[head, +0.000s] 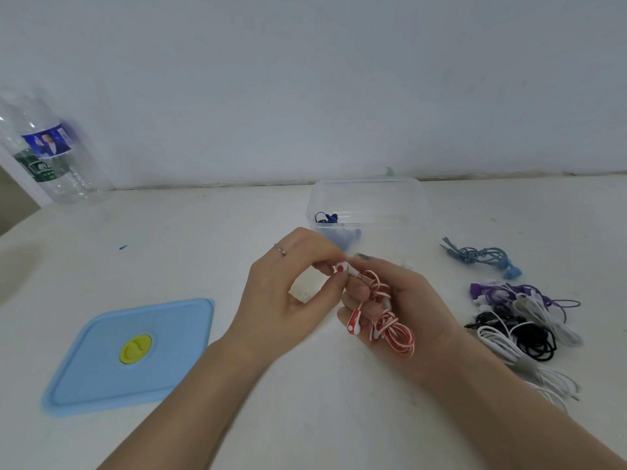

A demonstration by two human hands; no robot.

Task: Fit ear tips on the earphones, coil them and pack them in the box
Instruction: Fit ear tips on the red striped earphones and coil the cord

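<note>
Red-and-white earphones [393, 329] lie bundled in the palm of my right hand [407, 300], whose fingers curl around the cable. One red-and-white earbud [341, 268] is pinched between the thumb and fingers of my left hand [291, 293], right where both hands meet. A second earbud [353, 321] hangs over my right fingers. Behind the hands stands the clear plastic box [366, 205] with dark blue earphones [327, 218] inside.
A light blue lid [101, 368] with a yellow-green valve lies at the left. Teal earphones [481, 257] and a heap of purple, white and black earphones [522, 320] lie at the right. A clear water bottle [47, 154] stands at the far left by the wall.
</note>
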